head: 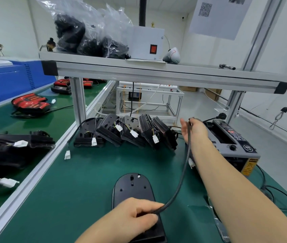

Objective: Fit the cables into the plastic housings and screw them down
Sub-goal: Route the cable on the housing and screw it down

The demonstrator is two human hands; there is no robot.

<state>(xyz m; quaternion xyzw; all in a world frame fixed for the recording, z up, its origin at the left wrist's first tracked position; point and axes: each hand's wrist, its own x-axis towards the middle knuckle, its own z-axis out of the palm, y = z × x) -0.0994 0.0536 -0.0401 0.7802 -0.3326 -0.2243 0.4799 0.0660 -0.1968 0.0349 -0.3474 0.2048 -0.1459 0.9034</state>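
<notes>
The left grip pinched the black cable over the black housing lying beneath it on the bench; the right grip, raised farther off, was curled round the same cable.

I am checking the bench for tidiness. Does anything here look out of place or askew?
Only small things. The black housings at the back lean on one another instead of lying flat, and one white connector lies apart on the green mat.
</notes>
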